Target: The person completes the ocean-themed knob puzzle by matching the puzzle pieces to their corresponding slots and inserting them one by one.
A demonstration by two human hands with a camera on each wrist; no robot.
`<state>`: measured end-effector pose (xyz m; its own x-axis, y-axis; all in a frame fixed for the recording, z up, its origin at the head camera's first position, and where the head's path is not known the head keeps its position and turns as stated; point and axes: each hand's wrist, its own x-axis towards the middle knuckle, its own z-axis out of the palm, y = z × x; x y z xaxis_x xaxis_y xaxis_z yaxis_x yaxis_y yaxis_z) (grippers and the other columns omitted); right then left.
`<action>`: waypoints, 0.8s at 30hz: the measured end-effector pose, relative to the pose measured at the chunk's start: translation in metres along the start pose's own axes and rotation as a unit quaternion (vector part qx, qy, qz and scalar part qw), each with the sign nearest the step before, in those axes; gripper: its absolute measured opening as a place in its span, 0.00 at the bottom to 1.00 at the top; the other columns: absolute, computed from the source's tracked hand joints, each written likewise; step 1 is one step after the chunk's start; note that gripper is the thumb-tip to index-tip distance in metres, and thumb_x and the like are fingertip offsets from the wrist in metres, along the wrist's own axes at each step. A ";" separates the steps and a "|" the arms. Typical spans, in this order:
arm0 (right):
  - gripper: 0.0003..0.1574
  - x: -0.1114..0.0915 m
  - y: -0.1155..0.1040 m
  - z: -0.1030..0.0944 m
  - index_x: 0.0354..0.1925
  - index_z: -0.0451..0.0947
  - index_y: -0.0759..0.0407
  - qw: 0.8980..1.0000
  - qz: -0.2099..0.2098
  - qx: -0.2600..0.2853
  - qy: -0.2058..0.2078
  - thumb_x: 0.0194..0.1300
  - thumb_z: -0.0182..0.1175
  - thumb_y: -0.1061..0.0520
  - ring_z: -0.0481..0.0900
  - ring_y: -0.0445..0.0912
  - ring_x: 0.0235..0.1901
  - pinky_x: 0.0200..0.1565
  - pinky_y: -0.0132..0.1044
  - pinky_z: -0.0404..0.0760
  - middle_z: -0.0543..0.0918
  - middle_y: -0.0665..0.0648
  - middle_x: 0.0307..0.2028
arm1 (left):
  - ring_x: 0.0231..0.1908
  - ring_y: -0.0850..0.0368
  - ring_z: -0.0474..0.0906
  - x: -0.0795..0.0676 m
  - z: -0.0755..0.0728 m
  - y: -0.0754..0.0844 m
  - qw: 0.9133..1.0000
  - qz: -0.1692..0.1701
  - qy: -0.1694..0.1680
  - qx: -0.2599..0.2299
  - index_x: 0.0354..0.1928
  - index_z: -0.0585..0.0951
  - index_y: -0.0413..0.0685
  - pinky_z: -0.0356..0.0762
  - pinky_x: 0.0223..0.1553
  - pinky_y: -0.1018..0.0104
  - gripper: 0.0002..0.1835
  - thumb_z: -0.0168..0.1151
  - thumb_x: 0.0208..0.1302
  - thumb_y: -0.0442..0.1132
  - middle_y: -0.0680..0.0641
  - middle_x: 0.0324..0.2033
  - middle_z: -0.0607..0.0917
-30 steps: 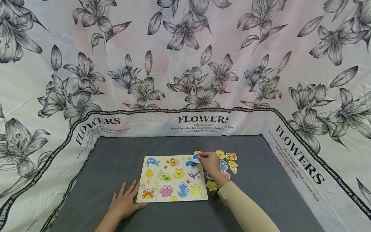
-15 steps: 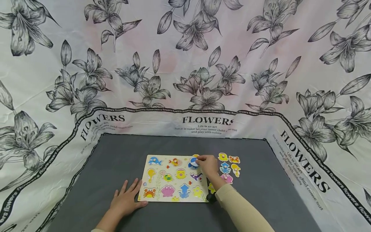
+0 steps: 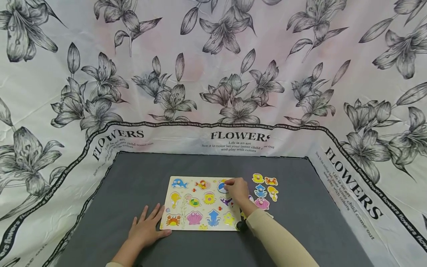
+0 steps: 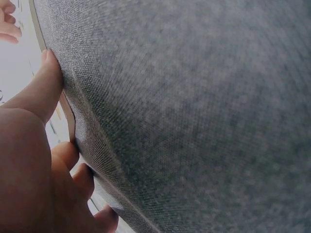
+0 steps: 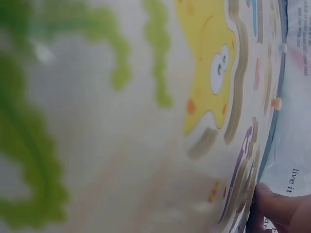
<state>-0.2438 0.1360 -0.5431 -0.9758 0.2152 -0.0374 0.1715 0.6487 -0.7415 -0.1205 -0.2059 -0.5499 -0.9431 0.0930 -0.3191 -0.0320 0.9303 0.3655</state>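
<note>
Puzzle board (image 3: 203, 208) on desk (image 3: 140, 185); left hand (image 3: 145, 227), fingers apart, near-left corner; right hand (image 3: 239, 190), grip pinching blue piece (image 3: 221, 187), far right.

"What closes the place in?"
"A pale cloth backdrop (image 3: 193, 48), printed with dark lilies (image 3: 239, 112); counted from the middle of the grey surface (image 3: 300, 205), it rises at twelve o'clock and wraps round to nine and three; faint pink patches (image 3: 192, 69) tint its middle."
"And lower down?"
"A black band (image 3: 213, 125) of tiny white print follows the base; beneath it, FLOWERS lettering (image 3: 238, 136) sits near ten, twelve and three; the grey runs flat toward six."
"The light?"
"Soft and fairly even; the cloth looks whiter toward nine."
</note>
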 end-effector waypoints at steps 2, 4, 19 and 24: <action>0.07 0.001 -0.001 0.000 0.41 0.91 0.50 1.000 -0.003 -0.010 -0.003 0.64 0.71 0.54 0.83 0.49 0.40 0.46 0.45 0.84 0.88 0.54 0.42 | 0.78 0.31 0.39 0.000 -0.001 0.000 1.000 0.002 0.002 -0.001 0.80 0.57 0.58 0.38 0.68 0.20 0.60 0.64 0.48 0.77 0.46 0.80 0.55; 0.07 0.001 -0.002 0.001 0.41 0.91 0.51 1.000 -0.003 -0.017 -0.007 0.64 0.71 0.54 0.83 0.49 0.40 0.46 0.45 0.84 0.88 0.54 0.42 | 0.78 0.30 0.39 0.000 -0.001 0.000 1.000 0.004 0.003 -0.001 0.80 0.57 0.58 0.39 0.68 0.20 0.60 0.65 0.48 0.77 0.46 0.79 0.55; 0.05 0.012 -0.008 -0.002 0.38 0.91 0.53 0.996 -0.026 -0.069 -0.050 0.62 0.73 0.55 0.81 0.45 0.31 0.32 0.38 0.79 0.88 0.53 0.36 | 0.78 0.31 0.38 0.001 -0.002 -0.002 1.000 -0.002 -0.008 0.003 0.80 0.56 0.58 0.37 0.68 0.21 0.61 0.62 0.48 0.79 0.46 0.80 0.53; 0.05 0.015 -0.002 -0.003 0.37 0.90 0.53 0.997 -0.006 -0.051 -0.056 0.61 0.73 0.55 0.81 0.45 0.30 0.29 0.35 0.78 0.87 0.54 0.36 | 0.78 0.31 0.37 0.002 -0.001 0.000 1.000 0.000 -0.009 0.003 0.80 0.55 0.59 0.37 0.69 0.21 0.61 0.63 0.48 0.79 0.46 0.80 0.53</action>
<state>-0.2585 0.1405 -0.5401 -0.9858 0.1282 -0.1085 0.1677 0.7221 -0.6711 -0.1227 -0.2061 -0.5499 -0.9370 0.0997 -0.3347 -0.0296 0.9323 0.3604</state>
